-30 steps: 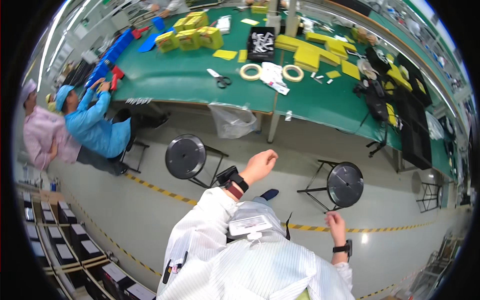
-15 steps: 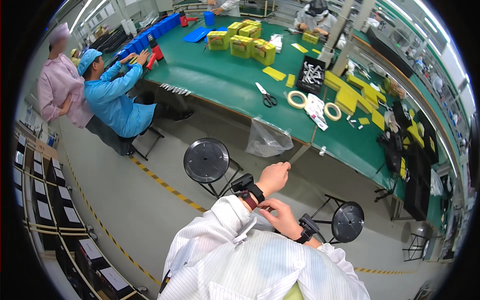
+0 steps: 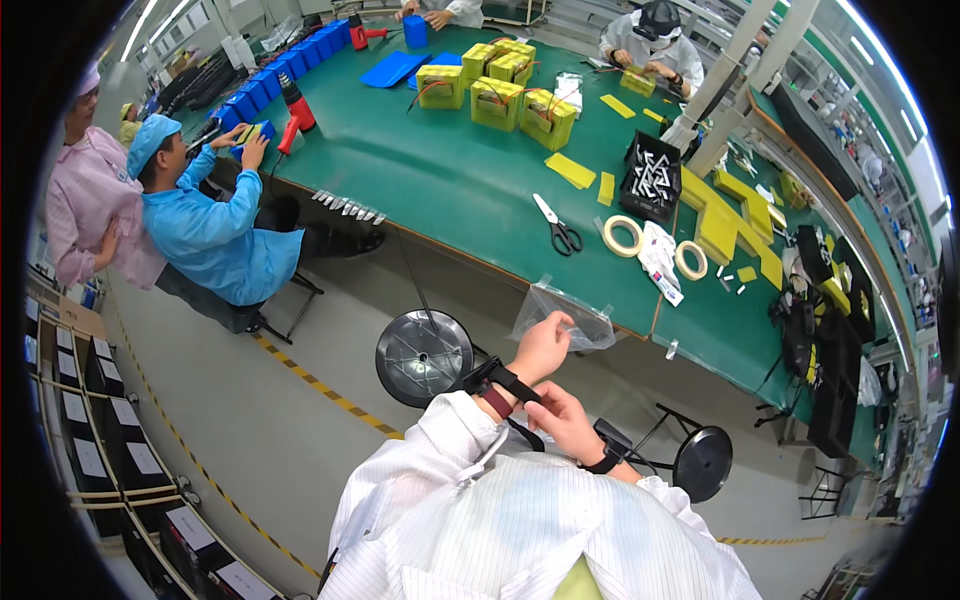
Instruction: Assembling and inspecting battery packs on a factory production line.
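My left hand is held out in front of me, fingers loosely curled and nothing visible in them. Around its wrist are a maroon band and a black strap carrying a small black device. The thumb and fingers of my right hand pinch the strap's loose end beside the left wrist. A similar black device sits on my right wrist. Beyond my left hand, a clear plastic bag hangs at the table edge.
The green table bears scissors, tape rolls, a black bin and yellow battery packs. Black stools stand below it. A person in blue sits at left, another works across.
My right hand has moved up to the left wrist, and the strap end now stands out from it. The view has shifted slightly. The person in blue has lowered their hands onto a blue-and-yellow pack.
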`<state>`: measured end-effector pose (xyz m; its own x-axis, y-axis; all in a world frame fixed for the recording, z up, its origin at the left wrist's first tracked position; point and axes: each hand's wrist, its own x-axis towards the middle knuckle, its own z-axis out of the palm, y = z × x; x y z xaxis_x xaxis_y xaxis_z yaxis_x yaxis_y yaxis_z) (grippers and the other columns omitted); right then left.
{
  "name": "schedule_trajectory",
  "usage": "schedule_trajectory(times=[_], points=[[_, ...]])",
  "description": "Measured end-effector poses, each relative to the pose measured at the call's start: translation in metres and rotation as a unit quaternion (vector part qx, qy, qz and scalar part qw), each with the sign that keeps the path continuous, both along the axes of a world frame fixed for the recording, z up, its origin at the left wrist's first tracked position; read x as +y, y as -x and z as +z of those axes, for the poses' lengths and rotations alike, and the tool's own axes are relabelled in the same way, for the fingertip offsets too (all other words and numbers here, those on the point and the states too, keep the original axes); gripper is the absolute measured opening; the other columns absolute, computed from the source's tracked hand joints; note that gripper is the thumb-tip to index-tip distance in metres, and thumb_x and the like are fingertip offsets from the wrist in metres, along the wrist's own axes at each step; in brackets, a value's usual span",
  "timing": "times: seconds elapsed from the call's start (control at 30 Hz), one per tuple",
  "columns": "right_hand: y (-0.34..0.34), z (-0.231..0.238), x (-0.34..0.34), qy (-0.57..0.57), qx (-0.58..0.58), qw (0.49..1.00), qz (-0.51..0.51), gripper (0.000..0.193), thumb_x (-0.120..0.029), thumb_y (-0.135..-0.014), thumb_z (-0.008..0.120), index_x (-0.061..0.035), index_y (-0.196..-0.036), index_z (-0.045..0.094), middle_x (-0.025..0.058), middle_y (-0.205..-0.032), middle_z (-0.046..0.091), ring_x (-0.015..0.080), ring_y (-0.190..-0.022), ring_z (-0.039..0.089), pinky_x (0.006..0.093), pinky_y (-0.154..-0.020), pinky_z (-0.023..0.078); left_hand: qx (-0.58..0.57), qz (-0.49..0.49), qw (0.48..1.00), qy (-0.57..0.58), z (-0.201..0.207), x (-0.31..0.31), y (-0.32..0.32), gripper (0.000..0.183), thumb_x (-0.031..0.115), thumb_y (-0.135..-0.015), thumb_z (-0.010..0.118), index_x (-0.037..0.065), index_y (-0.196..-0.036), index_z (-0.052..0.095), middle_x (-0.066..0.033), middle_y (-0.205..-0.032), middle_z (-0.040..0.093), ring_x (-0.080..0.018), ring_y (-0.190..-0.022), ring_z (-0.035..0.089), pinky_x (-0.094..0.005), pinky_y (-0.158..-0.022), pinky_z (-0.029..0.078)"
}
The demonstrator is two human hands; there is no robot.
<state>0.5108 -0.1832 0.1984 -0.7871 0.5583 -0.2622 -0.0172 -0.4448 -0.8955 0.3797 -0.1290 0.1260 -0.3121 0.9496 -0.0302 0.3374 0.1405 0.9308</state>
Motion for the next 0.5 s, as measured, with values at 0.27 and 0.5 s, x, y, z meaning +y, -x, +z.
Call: schedule_trajectory(times=[0.27, 0.5], points=[[0.009, -0.026, 0.057, -0.075, -0.028, 0.988, -0.132, 0.005, -0.009, -0.096, 0.057, -0.0052, -0.099, 0.056, -0.0061, -0.076, 0.054, 0.0010, -0.064, 0.045, 0.0187, -0.054, 0.035, -0.254, -0.084, 0.957, 0.114, -0.004, -0.014, -0.005, 0.022, 0.016, -0.090, 0.056, 0.003, -0.108, 0.060, -0.0079, -0.090, 0.067, -0.0151, -0.084, 0.064, -0.0307, -0.076, 0.052], [-0.017, -0.032, 0.116, -0.120, -0.072, 0.972, -0.186, 0.007, -0.010, -0.095, 0.061, -0.0073, -0.096, 0.054, -0.0087, -0.074, 0.051, -0.0006, -0.064, 0.042, 0.0180, -0.055, 0.033, 0.172, -0.233, 0.930, -0.227, 0.047, -0.074, -0.015, 0.024, 0.009, -0.086, 0.051, 0.003, -0.106, 0.064, -0.0152, -0.110, 0.064, -0.0348, -0.109, 0.058, -0.0413, -0.091, 0.048]])
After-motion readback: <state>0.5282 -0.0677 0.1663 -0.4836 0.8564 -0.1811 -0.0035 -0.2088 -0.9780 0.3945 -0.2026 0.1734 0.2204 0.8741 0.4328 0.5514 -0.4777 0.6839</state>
